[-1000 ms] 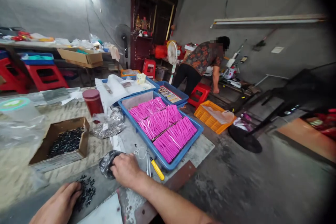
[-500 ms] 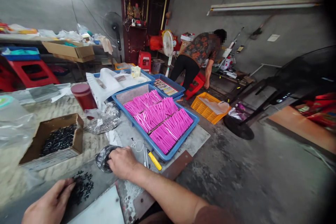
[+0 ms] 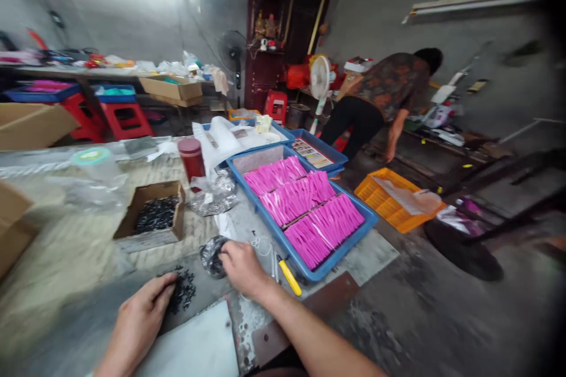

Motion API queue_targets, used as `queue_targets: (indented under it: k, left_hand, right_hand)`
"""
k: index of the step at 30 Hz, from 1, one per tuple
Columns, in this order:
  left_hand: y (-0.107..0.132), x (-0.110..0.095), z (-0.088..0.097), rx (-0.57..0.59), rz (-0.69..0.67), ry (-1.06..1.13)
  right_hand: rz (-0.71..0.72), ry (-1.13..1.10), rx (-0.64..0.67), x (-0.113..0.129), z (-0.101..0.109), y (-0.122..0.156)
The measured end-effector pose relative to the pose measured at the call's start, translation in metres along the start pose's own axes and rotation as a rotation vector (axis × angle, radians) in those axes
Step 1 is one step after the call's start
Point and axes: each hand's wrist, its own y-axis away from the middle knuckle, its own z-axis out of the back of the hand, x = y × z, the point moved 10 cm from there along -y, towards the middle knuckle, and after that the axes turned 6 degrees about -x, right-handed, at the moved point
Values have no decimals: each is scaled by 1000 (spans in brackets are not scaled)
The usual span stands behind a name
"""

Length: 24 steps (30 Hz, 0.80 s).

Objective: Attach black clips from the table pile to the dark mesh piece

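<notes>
We note the left hand (image 3: 141,315) at seven o'clock in the view. Its fingers are stretched out side by side and their tips rest on a loose pile of small black parts (image 3: 183,290), gripping nothing. The right hand (image 3: 241,265) lies at the pile's two o'clock, fingers curled down and clamped on the mouth of a dark plastic bag (image 3: 210,254). Pile and bag sit on the bench just beside each other, near its front edge.

Risks, in our judgement:
- The pile lies unconfined, so a sweep of the left hand could scatter pieces over the white sheet (image 3: 194,347) at six o'clock or off the bench.
- The bag is limp and could spill if the grip slackens.
- A yellow-handled tool (image 3: 289,277) lies at three o'clock of the right wrist, where a forearm could knock it.

Containers:
- A cardboard box (image 3: 132,230), at eleven o'clock of the pile, holds more black parts.
- A clear bag (image 3: 214,197) holds silvery pieces.
- A red-lidded jar (image 3: 192,159) stands behind it; we cannot tell what is in it.
- A blue tray (image 3: 349,246), at one o'clock of the right hand, holds three rows of pink packets (image 3: 309,212).
- An orange crate (image 3: 389,209) sits on the floor with pale sheets in it.
- A co-worker (image 3: 384,94) bends over well apart.
</notes>
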Motion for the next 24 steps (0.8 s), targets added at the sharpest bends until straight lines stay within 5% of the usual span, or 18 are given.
queue_targets:
  k: [10, 24]
  left_hand:
    - [19, 5, -17, 109, 203, 254]
    - [38, 10, -43, 216, 484, 732]
  right_hand:
    - [-185, -425, -54, -13, 8, 11]
    - [-222, -553, -52, -13, 4, 16]
